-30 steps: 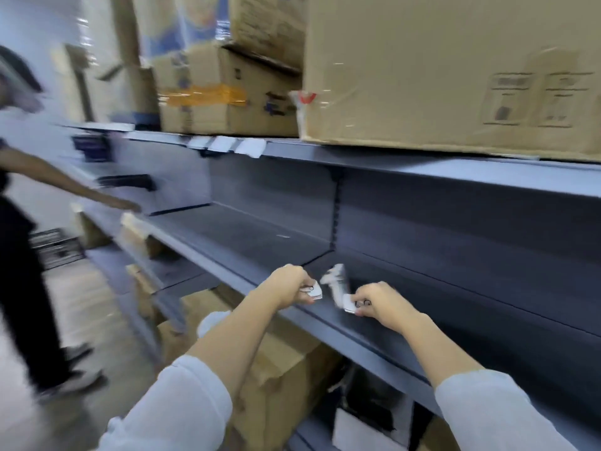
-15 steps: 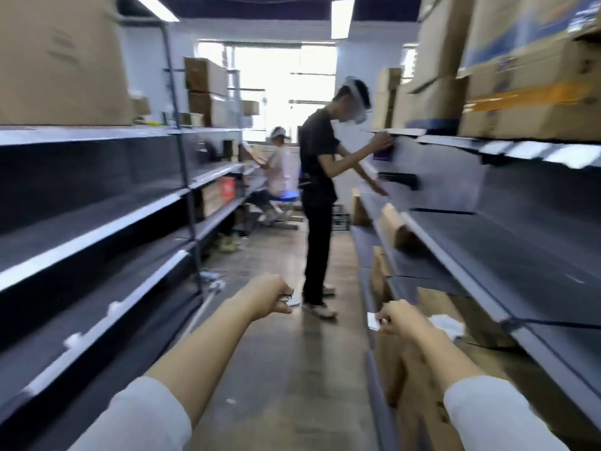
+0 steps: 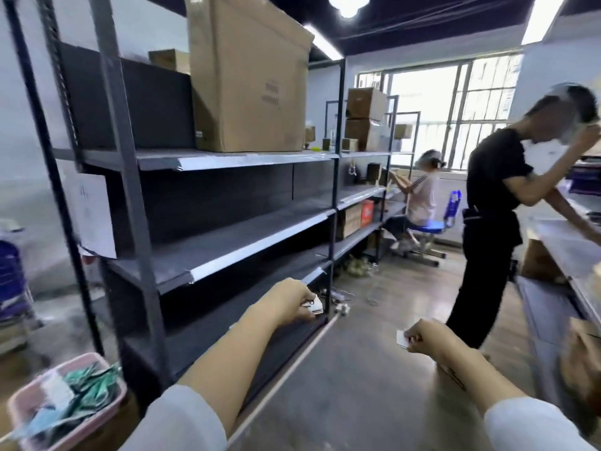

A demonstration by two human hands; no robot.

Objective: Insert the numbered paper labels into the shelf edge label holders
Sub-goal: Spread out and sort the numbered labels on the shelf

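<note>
Head view: the left hand [image 3: 289,301] grips a small stack of labels [image 3: 313,305], fingers curled round it; the right hand [image 3: 429,336] pinches one label [image 3: 402,338]. Both hang in the aisle, apart from the shelf edge holder [image 3: 257,247]. Judged step: carrying labels between shelves; next, bring the single label to a holder strip.

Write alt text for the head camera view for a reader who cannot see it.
Both hands are held out in a storeroom aisle, the left hand gripping a small stack of paper labels and the right hand pinching a single label. Grey metal shelving stands to the left.
</note>
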